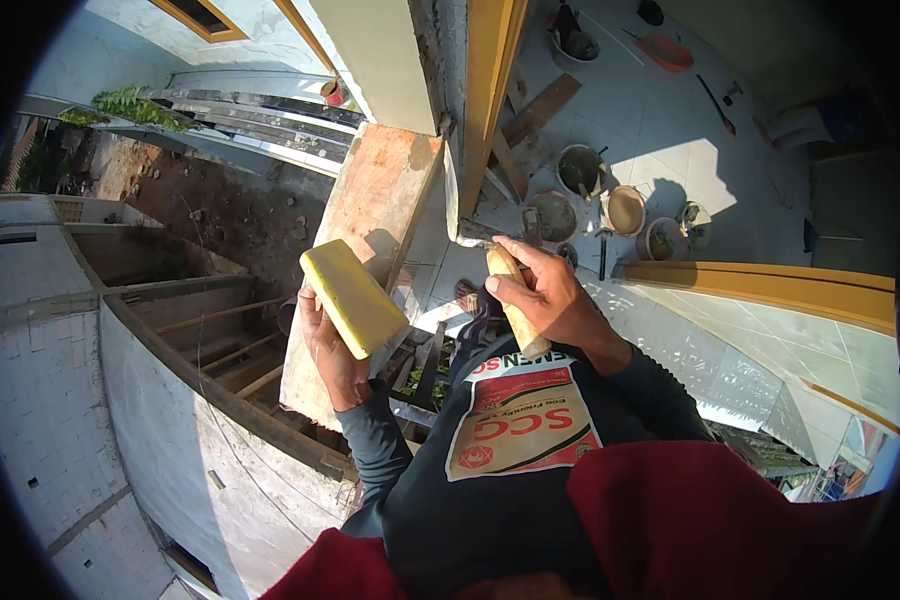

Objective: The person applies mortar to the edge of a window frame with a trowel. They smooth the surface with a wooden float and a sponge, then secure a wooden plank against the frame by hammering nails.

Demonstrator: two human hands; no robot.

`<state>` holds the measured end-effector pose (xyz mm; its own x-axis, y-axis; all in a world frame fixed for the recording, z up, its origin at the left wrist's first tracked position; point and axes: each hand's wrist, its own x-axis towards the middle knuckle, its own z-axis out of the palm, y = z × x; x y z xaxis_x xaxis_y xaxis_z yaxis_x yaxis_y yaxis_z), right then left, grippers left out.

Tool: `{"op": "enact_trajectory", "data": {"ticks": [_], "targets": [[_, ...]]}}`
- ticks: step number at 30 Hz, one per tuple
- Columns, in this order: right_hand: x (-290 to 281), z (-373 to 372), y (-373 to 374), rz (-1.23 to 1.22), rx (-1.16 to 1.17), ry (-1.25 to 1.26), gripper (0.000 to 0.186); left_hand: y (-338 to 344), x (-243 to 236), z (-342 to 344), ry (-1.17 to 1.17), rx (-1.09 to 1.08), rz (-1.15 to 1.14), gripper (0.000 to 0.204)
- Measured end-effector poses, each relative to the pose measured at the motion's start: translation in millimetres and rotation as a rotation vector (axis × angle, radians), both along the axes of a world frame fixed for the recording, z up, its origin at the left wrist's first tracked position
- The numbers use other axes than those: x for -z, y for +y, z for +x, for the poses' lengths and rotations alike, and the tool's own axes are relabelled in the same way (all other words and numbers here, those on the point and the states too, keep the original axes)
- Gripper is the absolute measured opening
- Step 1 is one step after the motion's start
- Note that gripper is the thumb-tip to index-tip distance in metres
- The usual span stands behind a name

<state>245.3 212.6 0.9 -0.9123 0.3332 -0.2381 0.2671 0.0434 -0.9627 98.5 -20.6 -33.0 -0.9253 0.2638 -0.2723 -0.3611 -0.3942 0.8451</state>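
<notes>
My left hand (325,345) grips a yellow rectangular block (350,290), perhaps a sponge or float, which is held over a long wooden plank (380,180). My right hand (555,300) is closed round the worn wooden handle (513,310) of a trowel; its metal blade (453,190) is seen nearly edge-on, beside the lower end of a plastered wall corner (390,50). A sandaled foot (466,295) shows below, between my hands.
An orange door frame (495,70) opens onto a tiled floor (660,150) with several buckets (580,170), an orange basin (665,50) and loose boards (542,110). At left, beyond the plank, lie a drop to dirt ground (200,170), timber beams (235,360) and pale block walls (40,400).
</notes>
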Motion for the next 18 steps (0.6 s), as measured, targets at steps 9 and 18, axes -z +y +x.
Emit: {"op": "enact_trajectory", "data": {"ticks": [9, 18], "targets": [[28, 17, 30, -0.434, 0.128, 0.032, 0.054, 3, -5, -5, 0.025, 0.022, 0.009, 0.019], [104, -1, 42, -0.071, 0.076, 0.111, 0.04, -4, -14, -6, 0.078, 0.013, -0.019, 0.019]]}}
